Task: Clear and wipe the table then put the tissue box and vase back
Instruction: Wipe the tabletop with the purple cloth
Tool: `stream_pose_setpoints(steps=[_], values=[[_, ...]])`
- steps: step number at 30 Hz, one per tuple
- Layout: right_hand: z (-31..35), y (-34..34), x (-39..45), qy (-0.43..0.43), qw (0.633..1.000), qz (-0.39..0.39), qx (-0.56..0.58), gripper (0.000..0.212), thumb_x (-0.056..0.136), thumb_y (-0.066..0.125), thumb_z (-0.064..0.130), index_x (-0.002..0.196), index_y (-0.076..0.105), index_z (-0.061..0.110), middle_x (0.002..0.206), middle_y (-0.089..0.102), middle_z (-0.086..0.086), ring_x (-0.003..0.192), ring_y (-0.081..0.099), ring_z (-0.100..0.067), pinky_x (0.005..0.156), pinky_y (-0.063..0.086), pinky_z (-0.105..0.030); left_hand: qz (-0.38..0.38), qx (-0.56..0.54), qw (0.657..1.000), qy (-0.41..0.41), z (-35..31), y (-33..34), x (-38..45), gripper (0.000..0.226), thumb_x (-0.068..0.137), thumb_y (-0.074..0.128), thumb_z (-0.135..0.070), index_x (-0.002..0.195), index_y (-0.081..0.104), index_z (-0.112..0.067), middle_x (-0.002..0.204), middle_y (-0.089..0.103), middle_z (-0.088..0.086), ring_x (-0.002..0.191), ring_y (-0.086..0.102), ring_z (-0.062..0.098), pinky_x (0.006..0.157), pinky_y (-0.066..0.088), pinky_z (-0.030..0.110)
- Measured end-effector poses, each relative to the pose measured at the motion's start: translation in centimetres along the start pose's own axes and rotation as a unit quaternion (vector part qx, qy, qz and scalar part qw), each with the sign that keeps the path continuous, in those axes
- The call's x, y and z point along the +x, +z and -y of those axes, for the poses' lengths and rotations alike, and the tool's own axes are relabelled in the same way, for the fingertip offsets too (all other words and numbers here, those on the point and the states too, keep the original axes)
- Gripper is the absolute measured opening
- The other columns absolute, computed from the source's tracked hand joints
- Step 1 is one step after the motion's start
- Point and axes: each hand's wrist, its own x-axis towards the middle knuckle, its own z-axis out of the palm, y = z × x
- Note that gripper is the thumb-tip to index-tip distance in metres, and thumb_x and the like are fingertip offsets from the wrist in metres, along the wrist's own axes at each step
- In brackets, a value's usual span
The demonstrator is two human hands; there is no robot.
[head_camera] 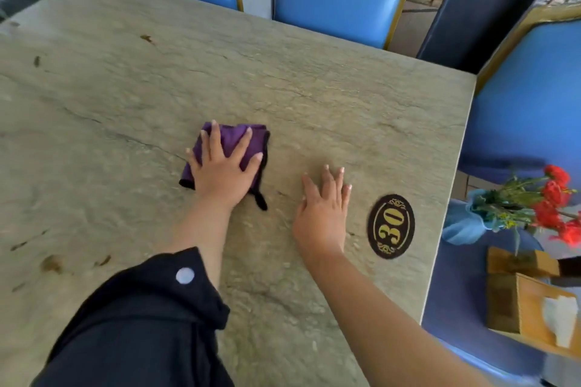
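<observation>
L hand (221, 168) flat, fingers spread, pressing folded purple cloth (232, 143) mid grey stone table (283, 78); cloth long axis runs near-left to far-right. R hand (323, 207) flat, holding nothing. Wooden tissue box (531, 308) w/ red-flower vase (465, 223) on blue chair seat (456, 302), right.

Bright even daylight, soft blur, wide-angle edge distortion.

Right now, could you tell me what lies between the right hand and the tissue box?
In the head view, the oval number plaque lies between the right hand and tissue box.

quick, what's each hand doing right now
Left hand: open, fingers spread, pressing the purple cloth onto the table.
Right hand: open, flat on the table, holding nothing.
</observation>
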Motion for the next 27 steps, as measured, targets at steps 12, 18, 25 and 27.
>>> stream_pose_setpoints(steps=[12, 18, 25, 27], values=[[3.5, 1.5, -12.6, 0.045, 0.995, -0.033, 0.083, 0.052, 0.087, 0.042, -0.005, 0.136, 0.049, 0.006, 0.155, 0.026, -0.017, 0.149, 0.007, -0.028, 0.121, 0.001, -0.034, 0.006, 0.072, 0.886, 0.458, 12.6, -0.8, -19.0, 0.058, 0.092, 0.031, -0.065, 0.146, 0.02, -0.05, 0.162, 0.01, -0.004, 0.149, 0.007, 0.025, 0.115, 0.015, 0.058], [5.0, 2.7, -18.9, 0.046, 0.995, -0.038, 0.076, 0.049, 0.089, 0.043, 0.0, 0.136, 0.05, 0.009, 0.155, 0.027, -0.013, 0.149, 0.007, -0.026, 0.12, 0.0, -0.03, -0.013, 0.038, 0.992, 0.122, 11.9, -0.3, -18.8, 0.063, 0.084, 0.013, -0.07, 0.145, 0.013, -0.054, 0.162, -0.002, 0.004, 0.148, 0.0, 0.037, 0.116, 0.003, 0.061], [4.5, 0.2, -22.3, 0.071, 0.991, -0.024, 0.113, 0.048, 0.088, 0.039, -0.005, 0.133, 0.053, 0.005, 0.148, 0.039, -0.011, 0.143, 0.027, -0.024, 0.116, 0.024, -0.033, 0.063, 0.091, 0.892, 0.438, 10.7, -0.9, -25.8, 0.063, 0.09, 0.013, -0.069, 0.148, -0.005, -0.05, 0.161, -0.016, -0.001, 0.144, -0.022, 0.039, 0.115, -0.005, 0.061], [4.5, 0.1, -23.2, 0.073, 0.992, -0.017, 0.102, 0.048, 0.089, 0.038, -0.005, 0.135, 0.051, 0.004, 0.149, 0.037, -0.01, 0.143, 0.025, -0.023, 0.117, 0.022, -0.03, 0.086, 0.117, 0.832, 0.535, 11.8, -1.6, -27.0, 0.064, 0.092, 0.02, -0.067, 0.149, 0.0, -0.047, 0.161, -0.014, -0.003, 0.145, -0.021, 0.037, 0.116, -0.007, 0.058]])
